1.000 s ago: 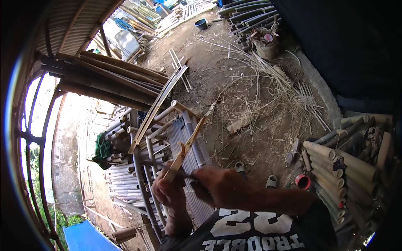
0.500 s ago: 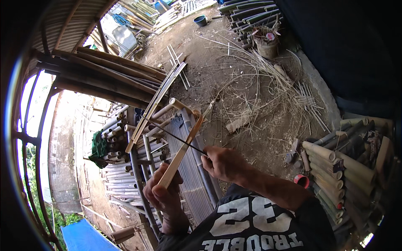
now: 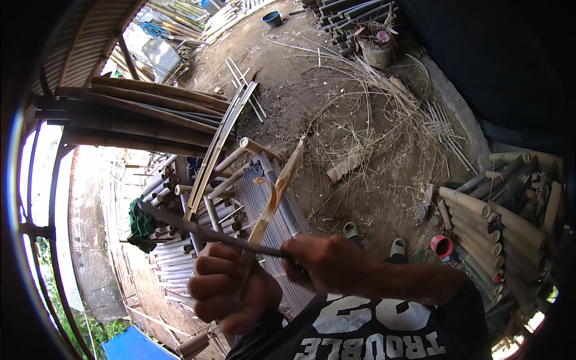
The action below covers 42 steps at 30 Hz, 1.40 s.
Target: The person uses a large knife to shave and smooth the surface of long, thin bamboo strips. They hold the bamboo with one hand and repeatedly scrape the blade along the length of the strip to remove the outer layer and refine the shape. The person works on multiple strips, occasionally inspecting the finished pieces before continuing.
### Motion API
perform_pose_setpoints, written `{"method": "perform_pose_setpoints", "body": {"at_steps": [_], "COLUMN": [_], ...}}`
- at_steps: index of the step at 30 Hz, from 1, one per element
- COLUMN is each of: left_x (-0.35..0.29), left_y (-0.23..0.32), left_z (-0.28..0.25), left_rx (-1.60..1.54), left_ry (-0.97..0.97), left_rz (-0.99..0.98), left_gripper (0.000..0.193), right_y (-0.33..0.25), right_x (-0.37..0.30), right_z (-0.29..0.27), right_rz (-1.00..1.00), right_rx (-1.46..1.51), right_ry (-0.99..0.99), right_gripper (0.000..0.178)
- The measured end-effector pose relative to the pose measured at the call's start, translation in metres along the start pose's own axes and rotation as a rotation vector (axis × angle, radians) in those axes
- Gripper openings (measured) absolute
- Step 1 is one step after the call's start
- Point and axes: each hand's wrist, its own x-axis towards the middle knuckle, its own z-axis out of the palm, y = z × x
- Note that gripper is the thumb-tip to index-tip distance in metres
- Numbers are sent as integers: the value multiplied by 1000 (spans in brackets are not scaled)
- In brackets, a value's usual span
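Observation:
My left hand [image 3: 231, 291] is closed around the lower end of a pale bamboo strip [image 3: 259, 231], which slants up and away to the right. A thin shaving [image 3: 271, 193] curls off the strip's left side about midway up. My right hand [image 3: 324, 264] is closed on the handle of a long dark knife [image 3: 207, 233]. Its blade lies across the strip just above my left hand and points to the upper left. The handle is mostly hidden in my right fist.
Below the strip stands a bamboo bench [image 3: 264, 207] with a slatted top. Long split bamboo pieces [image 3: 219, 147] lean at its far left. Bamboo shavings [image 3: 372, 126] litter the dirt floor. Cut bamboo poles [image 3: 480, 231] and a red can [image 3: 441, 245] are at the right, near my shoes [image 3: 398, 246].
The knife has come down the bamboo strip toward my left hand, its blade now showing broader. A curled shaving stands out from the strip. The head view has shifted, bringing my shoes in.

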Motion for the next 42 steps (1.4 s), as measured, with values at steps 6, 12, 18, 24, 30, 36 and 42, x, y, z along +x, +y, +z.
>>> {"method": "perform_pose_setpoints", "body": {"at_steps": [6,12,18,24,30,36,42], "left_x": [13,31,36,40,46,51,57], "left_y": [-15,-30,-33,-38,-44,-50,-56], "left_z": [-11,-18,-21,-33,-37,-45,-57], "left_rx": [-78,-141,-208,-157,-176,-224,-279], "left_ry": [34,-25,-45,11,26,-7,62], "left_rz": [-10,-41,-15,17,-24,-14,-25], "left_gripper": [40,38,39,40,40,40,44], "right_y": [3,2,1,1,11,31,25], "right_x": [26,44,52,65,73,94,99], "right_z": [13,24,25,30,48,49,63], "right_rz": [28,37,12,-218,-6,255,-307], "right_rx": [88,-5,-27,71,-64,-295,84], "right_ry": [84,245,138,112,174,136,157], "right_gripper": [12,10,13,13,17,18,13]}}
